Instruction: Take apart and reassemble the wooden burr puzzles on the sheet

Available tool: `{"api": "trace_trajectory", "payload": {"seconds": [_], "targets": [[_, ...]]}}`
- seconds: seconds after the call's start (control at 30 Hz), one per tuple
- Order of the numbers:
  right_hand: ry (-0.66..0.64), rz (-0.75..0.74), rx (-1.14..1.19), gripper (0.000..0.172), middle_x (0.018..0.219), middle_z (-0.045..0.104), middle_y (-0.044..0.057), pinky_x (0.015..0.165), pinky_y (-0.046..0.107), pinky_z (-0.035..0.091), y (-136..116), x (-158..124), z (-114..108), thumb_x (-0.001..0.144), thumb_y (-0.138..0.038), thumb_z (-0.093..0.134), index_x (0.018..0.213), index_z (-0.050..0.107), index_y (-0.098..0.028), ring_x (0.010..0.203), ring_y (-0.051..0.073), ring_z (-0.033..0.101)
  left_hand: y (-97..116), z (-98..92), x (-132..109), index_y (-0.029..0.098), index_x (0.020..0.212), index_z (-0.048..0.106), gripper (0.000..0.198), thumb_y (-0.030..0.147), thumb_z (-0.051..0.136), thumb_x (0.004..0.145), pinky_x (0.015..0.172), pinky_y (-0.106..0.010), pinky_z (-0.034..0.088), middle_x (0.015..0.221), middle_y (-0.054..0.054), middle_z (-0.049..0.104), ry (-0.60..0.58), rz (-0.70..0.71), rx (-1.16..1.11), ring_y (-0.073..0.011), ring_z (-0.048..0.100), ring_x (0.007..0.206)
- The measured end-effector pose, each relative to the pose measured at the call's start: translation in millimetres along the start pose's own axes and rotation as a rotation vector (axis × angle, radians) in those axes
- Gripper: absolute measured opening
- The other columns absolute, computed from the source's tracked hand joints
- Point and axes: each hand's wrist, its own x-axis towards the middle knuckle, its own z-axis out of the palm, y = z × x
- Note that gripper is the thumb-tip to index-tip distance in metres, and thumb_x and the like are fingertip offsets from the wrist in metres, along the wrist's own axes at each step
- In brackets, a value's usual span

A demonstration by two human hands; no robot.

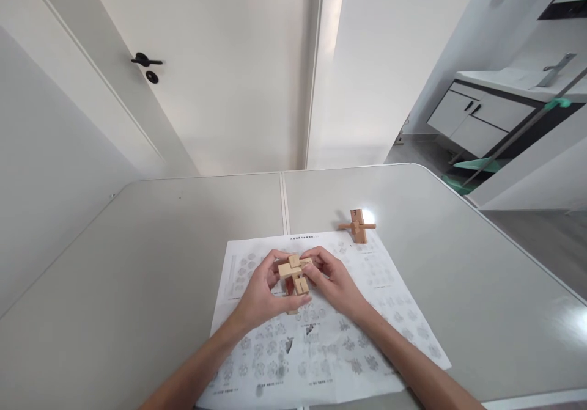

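Light wooden blocks interlock into a burr puzzle (290,271), which I hold up over a printed sheet. My left hand (262,288) is closed on its left side, with the thumb along the lower front and the fingers behind. On the right side, my right hand (332,281) grips the same puzzle, its thumb pressing a piece near the top. The far fingertips of both hands are partly hidden behind the wood. A bit of red shows between the lower pieces. Under my hands lies the large instruction sheet (257,336), covered with small grey diagrams.
A second wooden cross-shaped puzzle (356,226) stands at the sheet's far right corner. The grey table (137,288) has a seam down its middle. Beyond it are a white door (229,80) and, at right, a sink cabinet (481,113) with a green-fitted mop (518,129).
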Motion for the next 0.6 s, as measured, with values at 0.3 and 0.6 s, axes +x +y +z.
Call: {"api": "trace_trajectory", "payload": {"seconds": [0.3, 0.6], "targets": [[-0.165, -0.207, -0.445, 0.046, 0.108, 0.064, 0.008, 0.077, 0.036, 0.054, -6.1, -2.0, -7.7, 0.089, -0.052, 0.075, 0.122, 0.058, -0.025, 0.090, 0.023, 0.061, -12.1, -15.4, 8.2, 0.024, 0.114, 0.052, 0.047, 0.038, 0.084, 0.082, 0.087, -0.032, 0.057, 0.103, -0.003, 0.073, 0.305, -0.024, -0.128, -0.0190, 0.070, 0.095], [-0.212, -0.170, -0.420, 0.056, 0.118, 0.065, 0.009, 0.081, 0.041, 0.058, -6.7, -2.3, -5.6, 0.079, -0.036, 0.086, 0.125, 0.055, -0.027, 0.099, 0.026, 0.064, -11.5, -14.3, 7.0, 0.025, 0.123, 0.051, 0.053, 0.037, 0.083, 0.083, 0.090, -0.035, 0.058, 0.107, -0.005, 0.074, 0.269, -0.008, -0.054, -0.0204, 0.072, 0.097]]}}
